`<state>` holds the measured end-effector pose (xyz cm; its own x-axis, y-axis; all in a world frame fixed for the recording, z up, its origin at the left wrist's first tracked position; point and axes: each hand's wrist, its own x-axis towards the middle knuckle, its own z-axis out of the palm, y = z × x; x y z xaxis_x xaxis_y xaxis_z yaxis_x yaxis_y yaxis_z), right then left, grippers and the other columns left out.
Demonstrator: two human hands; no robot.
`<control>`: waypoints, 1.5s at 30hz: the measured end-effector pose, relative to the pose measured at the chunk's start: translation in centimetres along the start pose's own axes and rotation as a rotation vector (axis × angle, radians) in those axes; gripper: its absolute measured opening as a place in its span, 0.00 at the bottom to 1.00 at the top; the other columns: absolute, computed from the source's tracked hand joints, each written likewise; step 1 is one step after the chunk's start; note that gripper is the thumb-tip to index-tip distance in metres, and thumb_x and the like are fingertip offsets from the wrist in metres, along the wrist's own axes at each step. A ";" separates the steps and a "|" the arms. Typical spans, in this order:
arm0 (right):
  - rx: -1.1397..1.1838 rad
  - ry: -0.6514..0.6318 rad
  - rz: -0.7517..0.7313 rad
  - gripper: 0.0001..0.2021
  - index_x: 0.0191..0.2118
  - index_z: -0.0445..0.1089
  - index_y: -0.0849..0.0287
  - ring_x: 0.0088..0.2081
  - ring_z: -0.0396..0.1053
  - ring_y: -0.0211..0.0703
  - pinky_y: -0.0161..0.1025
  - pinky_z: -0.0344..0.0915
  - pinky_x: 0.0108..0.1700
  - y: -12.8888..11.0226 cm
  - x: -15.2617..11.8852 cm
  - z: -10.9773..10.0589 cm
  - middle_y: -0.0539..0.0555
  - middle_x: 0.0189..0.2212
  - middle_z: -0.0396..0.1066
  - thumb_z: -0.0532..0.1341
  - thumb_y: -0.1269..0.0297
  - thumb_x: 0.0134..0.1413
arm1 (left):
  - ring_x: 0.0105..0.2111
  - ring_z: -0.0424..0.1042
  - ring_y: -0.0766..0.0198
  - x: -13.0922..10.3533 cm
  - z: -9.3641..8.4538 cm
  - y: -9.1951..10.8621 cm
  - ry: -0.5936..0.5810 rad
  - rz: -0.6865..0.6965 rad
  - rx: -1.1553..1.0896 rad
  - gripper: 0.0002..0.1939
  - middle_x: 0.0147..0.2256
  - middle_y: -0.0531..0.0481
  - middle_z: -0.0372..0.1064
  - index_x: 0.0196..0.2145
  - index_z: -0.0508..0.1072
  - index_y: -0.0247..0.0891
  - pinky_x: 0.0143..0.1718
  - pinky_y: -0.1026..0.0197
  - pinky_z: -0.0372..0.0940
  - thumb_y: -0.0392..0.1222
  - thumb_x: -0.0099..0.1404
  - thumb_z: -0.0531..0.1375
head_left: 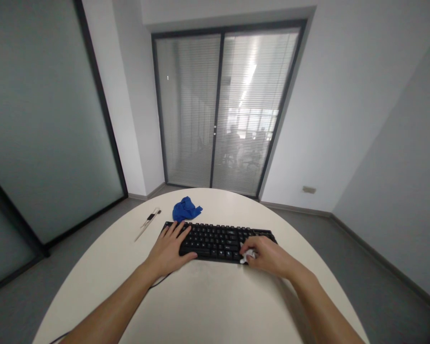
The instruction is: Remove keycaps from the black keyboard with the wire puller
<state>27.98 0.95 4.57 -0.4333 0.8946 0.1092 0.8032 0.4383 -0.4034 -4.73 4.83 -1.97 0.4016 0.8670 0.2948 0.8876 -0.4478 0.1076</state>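
A black keyboard (215,241) lies across the pale round table. Over its left end rests my left hand (170,248), fingers spread flat on the keys and thumb along the front edge. My right hand (265,255) is closed on a crumpled white tissue (248,256), pressed against the keys near the right front of the keyboard. Just behind the keyboard's left half sits a bunched blue cloth (185,209). The keys under both hands are hidden.
Left of the cloth, a thin stick-like brush (147,224) with a dark part lies on the table (208,306). A black cable (160,282) runs beneath my left forearm toward the near left edge. Glass doors with blinds (222,114) stand beyond the table.
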 end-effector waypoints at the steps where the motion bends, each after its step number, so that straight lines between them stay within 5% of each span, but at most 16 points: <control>1: 0.020 -0.017 -0.009 0.16 0.36 0.78 0.56 0.37 0.73 0.44 0.35 0.64 0.40 -0.1 -0.1 0.1 0.52 0.35 0.77 0.57 0.75 0.42 | 0.66 0.41 0.44 0.0 0.0 0.0 0.001 -0.001 0.000 0.44 0.67 0.44 0.44 0.65 0.54 0.44 0.64 0.40 0.40 0.72 0.59 0.49; 6: 0.106 -0.017 -0.093 0.14 0.35 0.77 0.56 0.35 0.72 0.41 0.33 0.64 0.38 -1.1 0.3 1.1 0.51 0.34 0.76 0.58 0.77 0.43 | 0.66 0.42 0.44 0.0 0.2 -0.1 0.000 0.003 -0.002 0.44 0.67 0.44 0.44 0.65 0.54 0.44 0.64 0.40 0.41 0.72 0.59 0.49; 12: 0.074 0.086 -0.212 0.15 0.43 0.75 0.56 0.45 0.69 0.43 0.37 0.62 0.48 -2.0 1.1 2.6 0.54 0.41 0.74 0.56 0.74 0.54 | 0.66 0.42 0.43 0.0 0.4 -0.2 0.026 0.015 -0.012 0.44 0.67 0.44 0.45 0.65 0.54 0.44 0.64 0.39 0.40 0.71 0.59 0.51; 20: 0.009 -0.006 -0.024 0.13 0.32 0.75 0.58 0.36 0.71 0.42 0.33 0.62 0.39 0.2 0.3 1.0 0.51 0.33 0.75 0.59 0.78 0.39 | 0.66 0.42 0.43 0.0 0.3 -0.3 0.020 0.017 -0.032 0.43 0.67 0.45 0.45 0.65 0.54 0.45 0.64 0.39 0.40 0.71 0.59 0.51; 31: -0.052 -0.027 0.209 0.08 0.24 0.72 0.59 0.28 0.70 0.40 0.31 0.58 0.29 3.6 -1.2 -0.9 0.51 0.24 0.74 0.58 0.76 0.38 | 0.66 0.42 0.43 -0.1 0.3 -0.3 0.015 0.018 -0.017 0.43 0.67 0.45 0.44 0.65 0.53 0.44 0.64 0.39 0.41 0.71 0.59 0.51; 34: -0.141 0.148 0.263 0.09 0.29 0.74 0.58 0.32 0.72 0.43 0.34 0.62 0.35 5.1 -1.1 -1.2 0.53 0.29 0.76 0.58 0.73 0.43 | 0.66 0.42 0.43 -0.1 0.3 -0.3 0.022 0.018 -0.017 0.43 0.67 0.45 0.44 0.65 0.54 0.44 0.64 0.39 0.41 0.70 0.60 0.51; 37: -0.191 0.340 0.286 0.15 0.42 0.75 0.61 0.46 0.72 0.49 0.40 0.63 0.49 6.6 -0.7 -0.9 0.58 0.43 0.76 0.55 0.71 0.51 | 0.66 0.42 0.43 -0.1 0.3 -0.3 0.018 0.020 -0.021 0.43 0.67 0.45 0.44 0.65 0.54 0.44 0.64 0.39 0.41 0.71 0.60 0.51; 45: -0.101 0.215 0.188 0.20 0.49 0.75 0.55 0.51 0.71 0.49 0.42 0.63 0.55 7.2 -0.1 0.2 0.54 0.47 0.76 0.54 0.74 0.53 | 0.66 0.42 0.43 -0.1 0.2 -0.1 0.010 0.006 -0.006 0.44 0.67 0.44 0.43 0.65 0.53 0.44 0.64 0.40 0.40 0.72 0.59 0.49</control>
<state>33.68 4.01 1.45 -0.1857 0.9541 0.2351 0.9024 0.2603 -0.3435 -4.80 4.82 -2.18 0.4047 0.8621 0.3050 0.8838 -0.4544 0.1116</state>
